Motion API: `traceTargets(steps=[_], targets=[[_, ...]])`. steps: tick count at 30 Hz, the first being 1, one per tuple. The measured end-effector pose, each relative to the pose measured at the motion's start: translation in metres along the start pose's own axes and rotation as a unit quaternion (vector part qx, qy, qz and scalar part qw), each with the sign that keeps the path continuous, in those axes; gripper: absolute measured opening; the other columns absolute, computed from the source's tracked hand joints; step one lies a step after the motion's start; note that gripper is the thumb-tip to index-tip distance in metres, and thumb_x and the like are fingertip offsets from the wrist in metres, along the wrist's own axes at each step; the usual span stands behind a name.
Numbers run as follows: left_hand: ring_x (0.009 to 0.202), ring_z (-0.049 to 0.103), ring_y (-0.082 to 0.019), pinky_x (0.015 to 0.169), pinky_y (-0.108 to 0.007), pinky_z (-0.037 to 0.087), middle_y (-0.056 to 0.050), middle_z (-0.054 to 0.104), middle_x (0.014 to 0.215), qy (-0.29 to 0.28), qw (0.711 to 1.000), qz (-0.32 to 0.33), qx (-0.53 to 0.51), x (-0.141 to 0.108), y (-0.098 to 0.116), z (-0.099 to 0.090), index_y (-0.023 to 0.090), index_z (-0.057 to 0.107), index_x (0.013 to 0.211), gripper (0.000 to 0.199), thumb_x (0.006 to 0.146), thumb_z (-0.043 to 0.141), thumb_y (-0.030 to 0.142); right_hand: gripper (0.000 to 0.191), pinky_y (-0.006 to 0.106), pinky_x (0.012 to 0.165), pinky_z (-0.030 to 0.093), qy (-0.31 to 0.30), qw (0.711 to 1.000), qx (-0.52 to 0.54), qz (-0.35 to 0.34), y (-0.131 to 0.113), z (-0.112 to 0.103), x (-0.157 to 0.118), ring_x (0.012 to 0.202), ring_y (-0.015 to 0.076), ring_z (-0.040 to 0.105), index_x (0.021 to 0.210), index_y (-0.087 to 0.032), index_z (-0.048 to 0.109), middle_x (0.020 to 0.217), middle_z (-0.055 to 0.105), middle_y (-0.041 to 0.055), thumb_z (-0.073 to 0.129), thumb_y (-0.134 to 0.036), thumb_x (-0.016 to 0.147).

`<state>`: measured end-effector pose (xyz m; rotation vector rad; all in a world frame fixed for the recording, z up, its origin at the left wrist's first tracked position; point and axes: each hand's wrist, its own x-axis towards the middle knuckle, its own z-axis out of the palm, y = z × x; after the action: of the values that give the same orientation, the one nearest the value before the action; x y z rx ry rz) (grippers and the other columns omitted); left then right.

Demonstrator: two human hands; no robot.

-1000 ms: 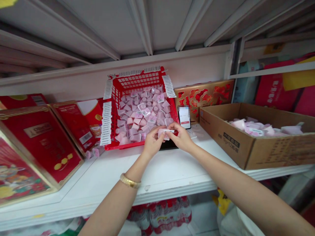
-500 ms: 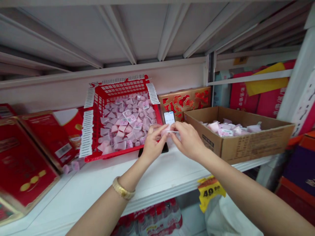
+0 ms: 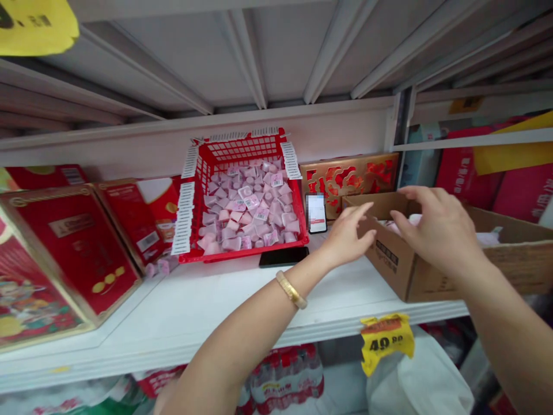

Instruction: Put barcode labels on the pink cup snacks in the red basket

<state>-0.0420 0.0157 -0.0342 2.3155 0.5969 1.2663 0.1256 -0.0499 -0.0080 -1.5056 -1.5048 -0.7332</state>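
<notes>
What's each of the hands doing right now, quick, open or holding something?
Left hand: open, nothing visible in it, near the cardboard box.
Right hand: open, fingers and thumb apart, nothing visibly held, at the box.

A white shelf (image 3: pixel 194 294) is carrying a red basket (image 3: pixel 242 253), a dark phone (image 3: pixel 283 257) lying flat, a lit phone (image 3: pixel 317 216) propped up, a gold-and-red box (image 3: pixel 352 173), a brown cardboard box (image 3: pixel 391 268), red boxes (image 3: pixel 86 236) and small pink cups (image 3: pixel 162 267).
</notes>
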Motion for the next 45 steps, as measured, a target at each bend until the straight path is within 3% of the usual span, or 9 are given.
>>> traceTargets(steps=[4,9,13,20,29,34,38,42,45], targets=[[0.09,0.07,-0.016,0.081,-0.029,0.057,-0.016,0.06,0.127,0.08,0.994,-0.058,0.053,-0.027,-0.021,-0.063,0.014,0.062,0.126,0.045,0.082,0.057,0.015,0.024,0.041,0.083,0.048,-0.042,0.987,0.135,-0.078,-0.05,0.024,-0.01,0.093,0.0277,0.063,0.105,-0.021,0.067,0.103,0.07,0.0109,0.06,-0.03,0.085],[0.08,0.069,-0.017,0.082,-0.03,0.056,-0.009,0.074,0.106,0.153,0.952,-0.164,0.207,-0.059,-0.056,-0.151,0.015,0.074,0.104,0.034,0.075,0.057,0.009,0.017,0.035,0.084,0.048,-0.222,0.947,0.202,-0.113,-0.126,0.066,-0.011,0.095,0.0246,0.066,0.097,-0.022,0.07,0.1,0.074,0.009,0.058,-0.022,0.086],[0.08,0.07,-0.02,0.08,-0.032,0.056,-0.008,0.077,0.092,0.159,0.924,-0.22,0.268,-0.083,-0.077,-0.184,0.016,0.077,0.097,0.028,0.077,0.056,0.014,0.02,0.03,0.08,0.048,-0.295,0.923,0.212,-0.125,-0.175,0.102,-0.002,0.089,0.0218,0.069,0.098,-0.019,0.071,0.098,0.076,0.0097,0.057,-0.015,0.084],[0.089,0.071,-0.023,0.088,-0.035,0.054,-0.011,0.077,0.102,0.146,0.917,-0.181,0.324,-0.1,-0.081,-0.175,0.017,0.076,0.103,0.032,0.083,0.052,0.016,0.018,0.037,0.08,0.049,-0.338,0.92,0.182,-0.079,-0.209,0.154,0.0,0.096,0.0317,0.069,0.095,-0.01,0.071,0.1,0.072,0.0249,0.06,-0.014,0.082],[0.083,0.071,-0.022,0.081,-0.034,0.056,-0.009,0.077,0.095,0.171,0.935,-0.219,0.219,-0.102,-0.081,-0.182,0.017,0.073,0.109,0.03,0.085,0.055,0.019,0.01,0.033,0.072,0.047,-0.334,0.896,0.292,0.007,-0.202,0.166,0.003,0.08,0.0236,0.067,0.081,-0.019,0.063,0.081,0.071,0.0105,0.063,-0.011,0.076],[0.081,0.069,-0.02,0.07,-0.028,0.055,-0.008,0.075,0.101,0.203,0.95,-0.214,0.099,-0.098,-0.075,-0.186,0.018,0.074,0.106,0.03,0.08,0.066,0.031,0.01,0.027,0.062,0.044,-0.302,0.84,0.451,0.019,-0.202,0.158,0.0,0.062,0.0143,0.06,0.091,-0.022,0.057,0.066,0.063,-0.0028,0.057,-0.019,0.081],[0.07,0.064,-0.016,0.063,-0.028,0.056,-0.005,0.073,0.087,0.243,0.938,-0.223,-0.112,-0.094,-0.065,-0.181,0.016,0.074,0.095,0.038,0.066,0.08,0.038,0.014,0.025,0.056,0.045,-0.273,0.783,0.557,0.042,-0.206,0.157,0.005,0.056,0.0125,0.056,0.083,-0.022,0.059,0.061,0.06,-0.0056,0.066,-0.03,0.074],[0.063,0.062,-0.013,0.052,-0.024,0.052,-0.002,0.069,0.074,0.301,0.883,-0.22,-0.287,-0.093,-0.059,-0.17,0.014,0.072,0.094,0.048,0.059,0.086,0.042,0.019,0.026,0.064,0.047,-0.171,0.759,0.611,0.148,-0.19,0.163,0.039,0.067,0.0127,0.058,0.081,-0.023,0.06,0.074,0.064,-0.0024,0.072,-0.035,0.072],[0.051,0.055,-0.01,0.046,-0.021,0.044,0.0,0.065,0.063,0.285,0.881,-0.219,-0.308,-0.092,-0.06,-0.164,0.012,0.072,0.091,0.046,0.058,0.087,0.04,0.016,0.026,0.061,0.048,-0.137,0.724,0.63,0.243,-0.171,0.173,0.075,0.07,0.0139,0.059,0.086,-0.025,0.059,0.073,0.062,-0.0031,0.063,-0.041,0.084]])
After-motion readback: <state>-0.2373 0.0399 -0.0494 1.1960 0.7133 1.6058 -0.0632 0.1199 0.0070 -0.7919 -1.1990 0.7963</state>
